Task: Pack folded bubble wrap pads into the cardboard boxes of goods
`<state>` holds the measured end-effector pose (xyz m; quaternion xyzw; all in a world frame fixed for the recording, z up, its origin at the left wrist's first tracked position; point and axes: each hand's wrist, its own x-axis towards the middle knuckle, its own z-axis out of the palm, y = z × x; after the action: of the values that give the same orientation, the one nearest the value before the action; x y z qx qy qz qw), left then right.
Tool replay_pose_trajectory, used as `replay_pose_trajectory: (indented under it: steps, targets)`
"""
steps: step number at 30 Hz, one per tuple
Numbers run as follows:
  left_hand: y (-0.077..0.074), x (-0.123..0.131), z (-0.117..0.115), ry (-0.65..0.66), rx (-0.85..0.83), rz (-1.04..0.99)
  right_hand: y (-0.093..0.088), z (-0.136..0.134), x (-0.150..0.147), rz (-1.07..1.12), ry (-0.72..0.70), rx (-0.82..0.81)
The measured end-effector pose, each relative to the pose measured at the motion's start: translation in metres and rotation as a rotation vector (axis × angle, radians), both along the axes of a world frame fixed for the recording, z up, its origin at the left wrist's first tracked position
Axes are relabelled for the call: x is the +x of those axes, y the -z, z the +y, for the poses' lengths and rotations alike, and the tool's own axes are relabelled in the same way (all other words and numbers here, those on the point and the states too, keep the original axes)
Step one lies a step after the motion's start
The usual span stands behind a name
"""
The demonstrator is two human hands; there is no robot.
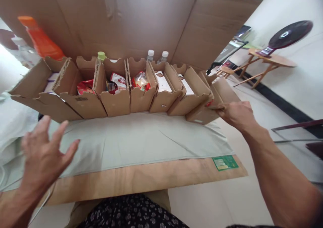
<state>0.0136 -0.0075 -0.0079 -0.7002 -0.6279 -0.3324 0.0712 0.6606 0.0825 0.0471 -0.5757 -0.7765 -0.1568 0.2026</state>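
Several open-topped cardboard boxes stand side by side in a row on a pale green cloth (141,137). My right hand (238,115) grips the front edge of the rightmost cardboard box (202,113), its fingers closed on the rim. My left hand (45,150) hovers over the cloth, fingers spread and holding nothing, in front of the leftmost cardboard box (47,105). Red packets (85,87) lie in the second box, and a red-and-white packet (118,81) in the third. The fourth holds a clear and red snack bag (141,81). White cartons (163,82) sit further right.
Behind the row rises a tall cardboard panel (151,19). An orange bottle (41,38), a green-capped bottle (101,55) and white-capped bottles (150,54) stand behind the boxes. A wooden board (126,181) forms the near edge. A fan (287,36) rests on a wooden stool (280,60).
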Motion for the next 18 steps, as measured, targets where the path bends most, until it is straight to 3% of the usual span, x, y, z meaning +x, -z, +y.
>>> replay_pose_trajectory:
  steps: [5, 8, 11, 13, 15, 16, 18]
  targets:
    - [0.036, 0.054, -0.025, 0.205, -0.051, 0.000, -0.012, -0.048, -0.036, -0.053, 0.068, -0.298]
    - [0.046, 0.086, -0.033, 0.330, -0.113, -0.040, -0.026, -0.061, -0.089, -0.085, 0.125, -0.503]
    - [0.048, 0.126, -0.040, 0.484, -0.165, -0.088, -0.048, -0.062, -0.158, -0.063, 0.111, -0.680]
    - [0.047, 0.153, -0.041, 0.581, -0.216, -0.140, -0.065, -0.061, -0.201, 0.103, 0.050, -0.839]
    - [0.044, 0.174, -0.036, 0.647, -0.271, -0.230, -0.081, -0.061, -0.229, 0.425, -0.067, -0.935]
    - [0.042, 0.181, -0.032, 0.659, -0.296, -0.292, -0.088, -0.061, -0.234, 0.574, -0.129, -0.917]
    - [0.037, 0.189, -0.017, 0.636, -0.327, -0.434, -0.098, -0.061, -0.225, 0.732, -0.186, -0.729]
